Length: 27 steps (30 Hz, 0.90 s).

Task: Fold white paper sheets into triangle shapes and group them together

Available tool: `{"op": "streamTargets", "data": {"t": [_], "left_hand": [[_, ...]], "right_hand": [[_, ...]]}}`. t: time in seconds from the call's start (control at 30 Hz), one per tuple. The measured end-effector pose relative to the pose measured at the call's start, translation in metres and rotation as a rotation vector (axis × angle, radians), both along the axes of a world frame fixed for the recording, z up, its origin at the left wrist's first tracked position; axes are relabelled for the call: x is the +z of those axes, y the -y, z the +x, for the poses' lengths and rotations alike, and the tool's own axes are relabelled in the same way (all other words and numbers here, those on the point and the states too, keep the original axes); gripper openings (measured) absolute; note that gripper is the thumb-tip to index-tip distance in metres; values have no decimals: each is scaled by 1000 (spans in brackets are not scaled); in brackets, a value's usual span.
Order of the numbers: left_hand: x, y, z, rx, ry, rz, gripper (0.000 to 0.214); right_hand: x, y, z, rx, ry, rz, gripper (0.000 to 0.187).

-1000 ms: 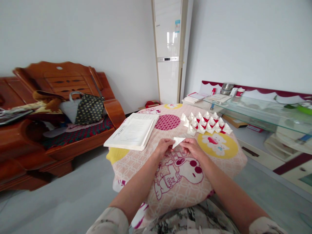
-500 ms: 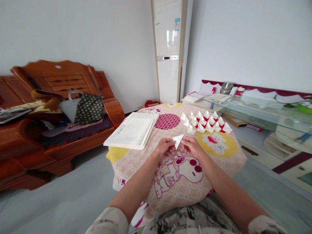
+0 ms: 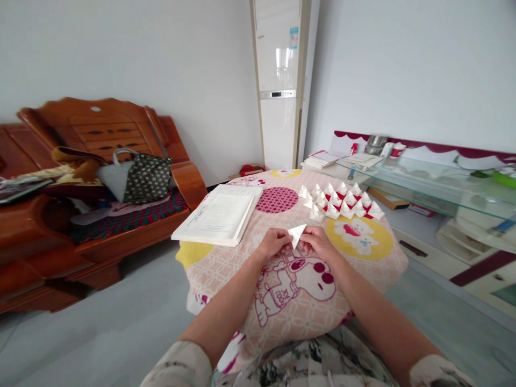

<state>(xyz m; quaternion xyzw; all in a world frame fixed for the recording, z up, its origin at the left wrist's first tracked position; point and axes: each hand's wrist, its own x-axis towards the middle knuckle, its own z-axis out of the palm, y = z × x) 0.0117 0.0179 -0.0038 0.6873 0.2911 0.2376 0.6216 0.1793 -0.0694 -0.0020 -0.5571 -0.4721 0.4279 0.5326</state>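
Note:
My left hand (image 3: 273, 241) and my right hand (image 3: 318, 242) meet over the middle of a table covered with a pink cartoon-print cloth (image 3: 290, 301). Both pinch a small folded white paper triangle (image 3: 296, 233) between their fingertips, the left hand on its left corner and the right hand on its lower right side. The triangle points downward just above the cloth. Beyond my hands, several finished folded white-and-red paper pieces (image 3: 339, 200) lie in rows on the cloth. A thick stack of white paper sheets (image 3: 219, 215) lies at the table's left.
A wooden bench (image 3: 92, 177) with a dotted bag (image 3: 145, 178) stands at the left. A tall white air conditioner (image 3: 279, 80) stands at the back wall. A glass shelf unit (image 3: 435, 185) with books and cups runs along the right.
The paper triangle has been turned in my fingers, from a flat wide shape to a narrower one with its tip pointing down. My hands have drawn slightly closer together.

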Motion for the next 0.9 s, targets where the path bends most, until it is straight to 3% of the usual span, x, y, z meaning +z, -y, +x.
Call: {"op": "streamTargets", "data": {"t": [0.23, 0.37, 0.5, 0.9], "left_hand": [[4, 6, 4, -24, -21, -84, 29], [4, 7, 7, 30, 11, -216, 42], [3, 6, 10, 87, 31, -292, 51], [5, 3, 7, 91, 119, -443, 28]], "right_hand": [[-3, -4, -3, -118, 68, 62, 18], [-2, -4, -4, -196, 162, 140, 12], [0, -3, -7, -189, 264, 245, 14], [-6, -5, -11, -241, 589, 486, 23]]}}
